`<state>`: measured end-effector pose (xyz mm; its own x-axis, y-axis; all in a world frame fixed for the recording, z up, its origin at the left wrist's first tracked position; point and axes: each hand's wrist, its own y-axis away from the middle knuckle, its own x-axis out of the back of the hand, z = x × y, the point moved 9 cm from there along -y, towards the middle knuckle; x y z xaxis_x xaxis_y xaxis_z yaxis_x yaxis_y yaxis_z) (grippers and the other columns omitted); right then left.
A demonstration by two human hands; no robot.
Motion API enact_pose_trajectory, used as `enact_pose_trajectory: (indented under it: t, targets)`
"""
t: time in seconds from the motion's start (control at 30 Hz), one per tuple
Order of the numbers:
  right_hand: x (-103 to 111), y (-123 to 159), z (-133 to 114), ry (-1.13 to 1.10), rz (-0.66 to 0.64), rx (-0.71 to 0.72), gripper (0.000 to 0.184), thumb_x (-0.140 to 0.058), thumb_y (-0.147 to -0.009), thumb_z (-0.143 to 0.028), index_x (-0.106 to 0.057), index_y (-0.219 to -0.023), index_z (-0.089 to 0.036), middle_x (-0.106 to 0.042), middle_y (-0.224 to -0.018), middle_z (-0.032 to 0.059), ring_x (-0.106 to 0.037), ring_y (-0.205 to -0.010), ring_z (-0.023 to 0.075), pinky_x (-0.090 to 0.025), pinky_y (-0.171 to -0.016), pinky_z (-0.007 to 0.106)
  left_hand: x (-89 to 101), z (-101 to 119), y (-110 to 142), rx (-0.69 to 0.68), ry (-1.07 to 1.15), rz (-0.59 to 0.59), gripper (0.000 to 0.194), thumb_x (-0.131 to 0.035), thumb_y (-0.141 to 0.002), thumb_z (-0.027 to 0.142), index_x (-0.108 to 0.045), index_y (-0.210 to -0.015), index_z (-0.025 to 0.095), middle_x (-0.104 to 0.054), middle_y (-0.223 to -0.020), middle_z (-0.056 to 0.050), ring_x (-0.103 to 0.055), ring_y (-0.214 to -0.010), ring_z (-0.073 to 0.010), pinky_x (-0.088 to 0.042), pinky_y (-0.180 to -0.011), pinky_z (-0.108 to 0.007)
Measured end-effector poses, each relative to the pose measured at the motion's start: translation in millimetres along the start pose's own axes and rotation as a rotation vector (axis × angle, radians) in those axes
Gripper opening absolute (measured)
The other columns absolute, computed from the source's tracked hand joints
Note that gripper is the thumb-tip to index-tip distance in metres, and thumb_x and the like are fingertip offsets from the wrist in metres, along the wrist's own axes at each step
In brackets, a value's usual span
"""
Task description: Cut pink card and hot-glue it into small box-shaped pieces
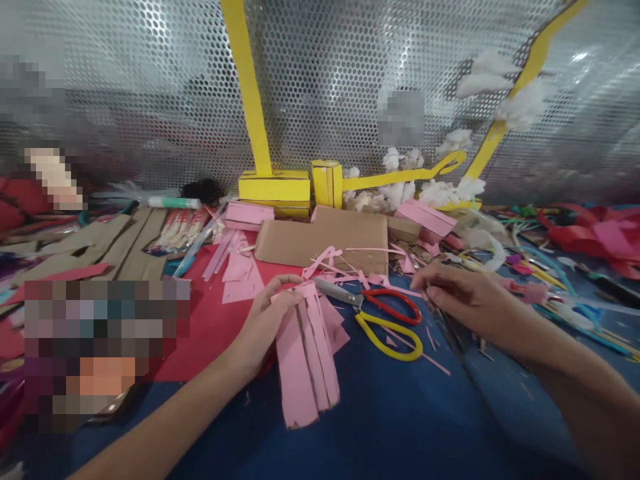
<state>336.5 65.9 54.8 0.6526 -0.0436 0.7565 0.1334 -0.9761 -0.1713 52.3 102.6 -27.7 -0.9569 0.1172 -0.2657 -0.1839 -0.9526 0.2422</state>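
Note:
My left hand [263, 320] grips a bundle of pink paper strips [305, 353] at its top end; the strips fan down over the blue table surface [390, 413]. My right hand [463, 297] rests on the table to the right, fingers curled; it seems to pinch something thin, but I cannot tell what. Between my hands lie scissors with one red and one yellow handle [387, 317], blades pointing left toward the strips.
A red paper sheet [210, 320] lies under my left hand. Behind it are a cardboard piece [325, 240], pink scraps, yellow cardboard boxes [275, 187], cotton tufts [400, 190], and a perforated metal wall [150, 87]. Craft clutter lines both sides.

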Motion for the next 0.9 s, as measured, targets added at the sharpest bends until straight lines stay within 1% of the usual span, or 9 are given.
enact_pose_trajectory:
  t: [0.1,0.2,0.27,0.33,0.4,0.47,0.63,0.77,0.9]
  targets:
    - [-2.6,0.1,-14.1,-0.390,0.007,-0.049,0.024,-0.060,-0.095,-0.039,-0.068,-0.114,-0.026,-0.067,-0.091,0.0061,-0.061,-0.073,0.0195,-0.049,-0.060,0.031,-1.2,0.1,0.4,0.008,0.009,-0.014,0.032,-0.072,-0.075,0.030,-0.060,-0.104,0.023,-0.069,-0.077,0.001,-0.066,-0.064,-0.0170,-0.051,-0.059,-0.026]
    - [-12.1,0.1,-30.8,-0.600,0.054,-0.012,0.031,-0.074,-0.086,-0.040,-0.065,-0.114,-0.029,-0.064,-0.087,0.0042,-0.058,-0.069,0.0188,-0.048,-0.055,0.029,-2.9,-3.3,1.5,0.029,0.005,-0.029,0.033,-0.071,-0.077,0.032,-0.059,-0.107,0.024,-0.067,-0.071,0.002,-0.065,-0.061,-0.0178,-0.051,-0.058,-0.027]
    - [-19.9,3.1,-39.0,-0.538,0.098,0.018,0.028,-0.081,-0.082,-0.038,-0.064,-0.101,-0.028,-0.060,-0.079,0.0009,-0.053,-0.063,0.0160,-0.044,-0.052,0.027,-1.6,-5.0,2.5,0.020,-0.050,-0.007,0.031,-0.069,-0.077,0.032,-0.060,-0.106,0.024,-0.067,-0.071,0.002,-0.065,-0.062,-0.0185,-0.049,-0.058,-0.027]
    - [-28.9,9.0,-44.8,-0.430,0.125,0.034,0.020,-0.069,-0.092,-0.046,-0.067,-0.094,-0.026,-0.058,-0.073,0.0009,-0.051,-0.060,0.0150,-0.041,-0.050,0.026,0.7,-6.4,3.7,0.005,-0.125,0.030,0.028,-0.068,-0.077,0.031,-0.061,-0.103,0.024,-0.066,-0.072,0.002,-0.064,-0.062,-0.0180,-0.046,-0.057,-0.026]
    - [-37.0,16.6,-48.9,-0.377,0.142,0.040,0.041,-0.044,-0.104,-0.052,-0.074,-0.107,-0.024,-0.062,-0.074,0.0043,-0.057,-0.064,0.0178,-0.045,-0.055,0.030,0.4,-6.6,4.9,-0.018,-0.173,0.044,0.025,-0.068,-0.078,0.031,-0.062,-0.101,0.023,-0.064,-0.070,0.002,-0.061,-0.059,-0.0162,-0.042,-0.055,-0.025]
    - [-41.5,24.3,-55.3,-0.349,0.174,0.076,0.047,-0.036,-0.106,-0.050,-0.075,-0.120,-0.027,-0.067,-0.076,0.0055,-0.062,-0.067,0.0198,-0.050,-0.059,0.032,-2.7,-5.4,6.0,-0.045,-0.187,0.034,0.024,-0.068,-0.078,0.031,-0.061,-0.100,0.023,-0.063,-0.069,0.003,-0.058,-0.058,-0.0152,-0.040,-0.054,-0.024]
    - [-65.3,37.3,-72.7,-0.327,0.134,0.107,0.024,-0.051,-0.101,-0.029,-0.069,-0.117,-0.030,-0.080,-0.088,0.0041,-0.077,-0.073,0.0211,-0.062,-0.069,0.031,-8.6,-4.4,9.6,-0.065,-0.188,0.058,0.024,-0.069,-0.075,0.029,-0.058,-0.096,0.022,-0.062,-0.069,0.003,-0.055,-0.056,-0.0146,-0.038,-0.055,-0.025]
    - [-73.5,46.4,-84.1,-0.273,0.217,0.085,0.022,-0.053,-0.096,-0.014,-0.062,-0.111,-0.028,-0.080,-0.083,0.0022,-0.078,-0.067,0.0184,-0.063,-0.068,0.028,-15.3,-6.6,13.1,-0.107,-0.201,0.030,0.021,-0.066,-0.079,0.029,-0.057,-0.096,0.022,-0.057,-0.068,0.005,-0.049,-0.054,-0.0118,-0.035,-0.055,-0.024]
    - [-71.0,50.1,-99.5,-0.180,0.243,0.251,0.019,-0.052,-0.093,-0.009,-0.055,-0.100,-0.026,-0.077,-0.082,0.0001,-0.074,-0.062,0.0140,-0.060,-0.060,0.023,-18.6,-12.3,16.1,-0.101,-0.268,0.012,0.022,-0.063,-0.082,0.027,-0.056,-0.102,0.023,-0.058,-0.074,0.006,-0.048,-0.055,-0.0105,-0.035,-0.055,-0.023]
